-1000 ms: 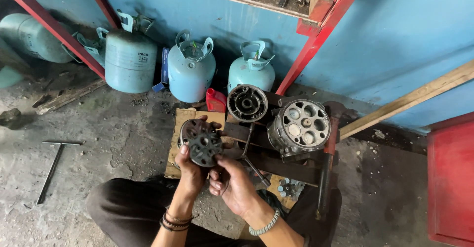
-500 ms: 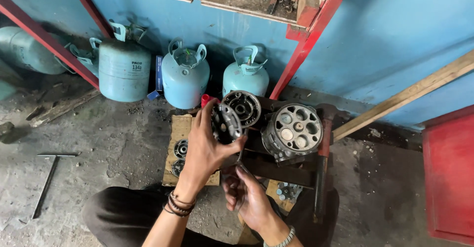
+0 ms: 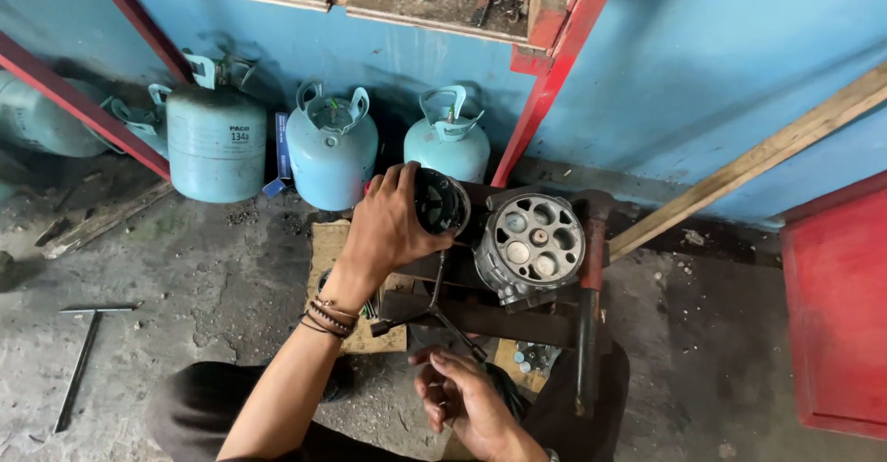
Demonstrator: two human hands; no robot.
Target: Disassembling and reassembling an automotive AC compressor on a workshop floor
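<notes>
My left hand reaches forward and grips a round dark metal part, holding it beside a grey cylinder block with several round bores that lies on a dark metal bar. My right hand hangs low near my lap, fingers loosely curled, close to one arm of a three-armed wrench. Whether it holds anything small is unclear. A wooden board lies under my left forearm.
Three light-blue gas cylinders stand against the blue wall. A red-handled hammer lies right of the block. A T-handle wrench rests on the concrete floor at left. A red cabinet and a leaning wooden plank stand at right.
My left hand carried the round part from near my lap up and right to beside the cylinder block. My right hand let go of it and dropped toward my lap.
</notes>
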